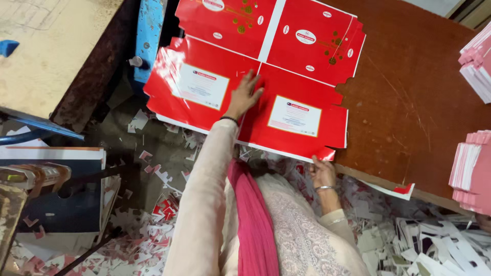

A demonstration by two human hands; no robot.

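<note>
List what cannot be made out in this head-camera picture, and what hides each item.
- Head view: red printed sheets: top cut off by the frame edge.
- Right hand: fingertips tucked under the sheets' near edge.
- Pink card stacks: cut by the right edge.
- Left hand: palm hidden, pressed flat on the sheets.

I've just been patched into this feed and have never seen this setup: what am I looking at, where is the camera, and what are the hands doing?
There is no machine here: a person works with bare hands, and the single camera sits on their head, looking down. A stack of glossy red die-cut carton sheets lies on a brown table. The left hand presses flat on the top sheet. The right hand grips the stack's near edge. Pink sheet stacks sit at the right, and paper scraps cover the floor.
</note>
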